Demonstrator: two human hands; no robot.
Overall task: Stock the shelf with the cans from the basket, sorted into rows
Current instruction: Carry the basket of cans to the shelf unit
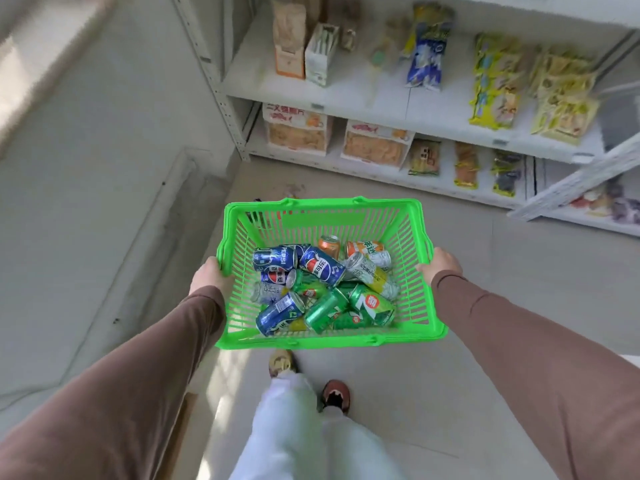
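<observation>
Cans (323,289) of soft drink lie loose and jumbled on their sides in a green slatted basket (420,289), which is carried above the floor (485,341) in front of a white shelf unit (346,98). Largest in view, the shelf unit spans the upper right: its upper shelf bears an orange-and-white carton (289,39) and a white carton (320,53) near the left edge, then a blue-and-yellow packet (426,46) and several yellow packets (495,81) toward the right edge; the lower shelf bears two snack boxes (298,129) at its left end and small packets (465,164) further right. The pale floor lies between the shelf unit and the person, whose two shoes (335,396) and light trousers (291,427) show at the bottom edge. The basket is held level by both short sides. Brown sleeves (519,358) reach in from both lower corners. The left hand (209,277) grips the left rim, its fingers wrapped under and out of sight; the right hand (441,265) grips the right rim in the same way. Within the basket, blue cans (275,258) occupy the left and near-left part, green cans (372,304) the near-right part, orange cans (329,245) and silver-and-yellow cans (372,273) the far-right part, all touching or overlapping one another.
</observation>
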